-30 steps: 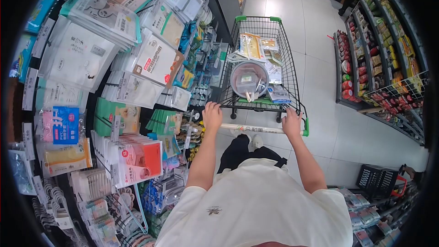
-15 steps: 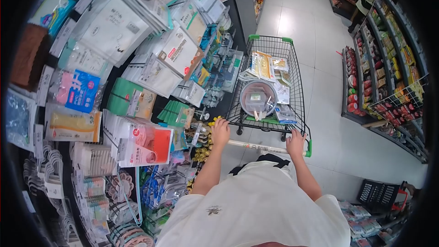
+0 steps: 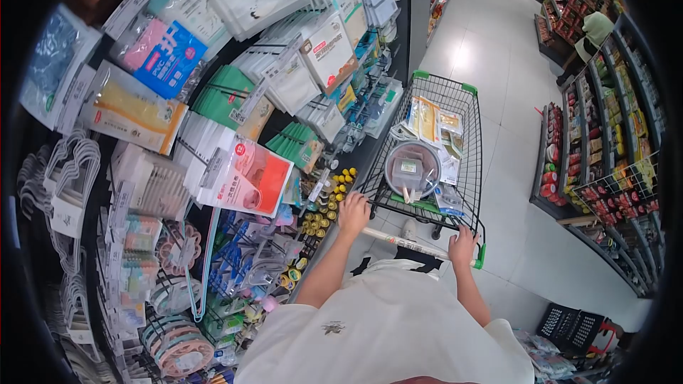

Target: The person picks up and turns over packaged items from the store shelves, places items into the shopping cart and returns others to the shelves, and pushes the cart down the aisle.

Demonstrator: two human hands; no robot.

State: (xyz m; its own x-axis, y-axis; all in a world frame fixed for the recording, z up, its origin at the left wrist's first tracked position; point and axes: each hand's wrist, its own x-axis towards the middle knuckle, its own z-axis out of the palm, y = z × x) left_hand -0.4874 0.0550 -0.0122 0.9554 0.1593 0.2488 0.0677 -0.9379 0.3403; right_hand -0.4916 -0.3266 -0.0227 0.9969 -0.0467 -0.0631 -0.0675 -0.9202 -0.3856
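A black wire shopping cart [image 3: 472, 144] with green corners stands in front of me. My left hand [image 3: 353, 215] is closed around the left end of its push handle [image 3: 409, 243], close to the shelf. On the right, my right hand [image 3: 463, 245] is wrapped round the handle's other end, near a green corner piece. Inside the cart lie a round grey basin [image 3: 389, 171] with a clear lidded box [image 3: 409, 166] in it, a yellow and white packet [image 3: 425, 119], and several other flat packets.
Tightly along my left runs a shelf wall of hanging goods, among them a red and white packet [image 3: 249, 178] and white hangers [image 3: 71, 171]. Stocked shelves [image 3: 605, 121] line the right, where a person [image 3: 594, 32] stands far off. Black baskets [image 3: 569, 323] sit lower right.
My view has turned, so the cart and both hands appear lower and slightly to the right. The hanging goods have also shifted in view. Both hands keep their hold on the handle.
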